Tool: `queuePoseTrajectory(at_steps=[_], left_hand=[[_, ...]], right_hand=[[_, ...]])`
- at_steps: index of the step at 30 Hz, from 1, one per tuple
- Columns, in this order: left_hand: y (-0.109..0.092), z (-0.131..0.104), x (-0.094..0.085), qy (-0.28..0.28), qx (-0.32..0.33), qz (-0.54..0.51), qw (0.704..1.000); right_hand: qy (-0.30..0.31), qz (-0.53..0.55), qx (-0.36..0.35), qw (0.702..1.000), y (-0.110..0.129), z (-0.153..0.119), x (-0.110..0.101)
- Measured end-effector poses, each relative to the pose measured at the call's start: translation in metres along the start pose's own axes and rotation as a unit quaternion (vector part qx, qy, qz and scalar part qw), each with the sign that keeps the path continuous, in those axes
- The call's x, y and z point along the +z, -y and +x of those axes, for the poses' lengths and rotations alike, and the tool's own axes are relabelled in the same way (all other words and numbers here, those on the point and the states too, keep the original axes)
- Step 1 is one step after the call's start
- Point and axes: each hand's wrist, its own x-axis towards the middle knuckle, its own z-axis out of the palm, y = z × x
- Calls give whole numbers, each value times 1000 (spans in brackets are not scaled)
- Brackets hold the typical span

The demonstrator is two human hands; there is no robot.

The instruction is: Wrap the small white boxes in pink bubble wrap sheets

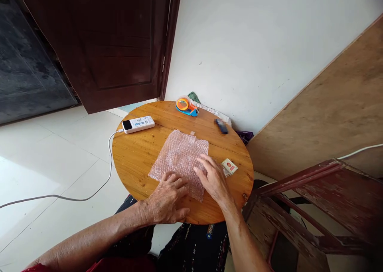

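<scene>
A pinkish sheet of bubble wrap (179,150) lies spread on the round wooden table (134,152). On its lower edge rests my left hand (169,198), fingers apart and a little bent, thumb near the table's front edge. My right hand (212,178) is over the right side of the wrap, its fingers spread and holding nothing. Just right of that hand lies a small white and red card or packet (229,167). Whether anything is under the wrap I cannot tell.
At the table's back stands an orange and blue tape dispenser (187,106). A white power bank (138,124) with a cable is at the left, a dark blurred object (221,126) at the back right. A wooden chair (299,208) stands right of the table.
</scene>
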Motion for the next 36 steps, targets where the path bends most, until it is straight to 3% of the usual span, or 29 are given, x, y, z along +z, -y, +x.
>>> queuePoseTrajectory(at_steps=[3, 5, 9, 13, 15, 18, 22, 27, 36], left_hand=[[-1, -3, 1, -12, -4, -6, 1000], [-1, -4, 2, -14, -1, -8, 1000], [1, -6, 8, -14, 8, -2, 1000], [1, -6, 10, -13, 12, 2, 1000], [0, -5, 10, -10, 9, 7, 1000], [0, -4, 9, -3, 4, 10, 1000], [-1, -4, 9, -4, 2, 1, 1000], [0, -3, 11, -7, 2, -17, 1000], [0, -4, 11, -7, 5, -18, 1000]], right_hand=[[-96, -23, 45, 994, -19, -14, -20], [-128, -53, 114, 984, -38, -24, -29], [-99, -20, 228, 968, -71, -37, -27], [-120, 76, 259, 956, -60, -34, -29], [-145, 125, 250, 949, -37, -26, -35], [-112, 202, 186, 955, 4, -7, -37], [-24, 219, 113, 969, 33, 18, -9], [34, 191, 99, 976, 23, 25, 31], [85, 223, 92, 967, 5, 21, 33]])
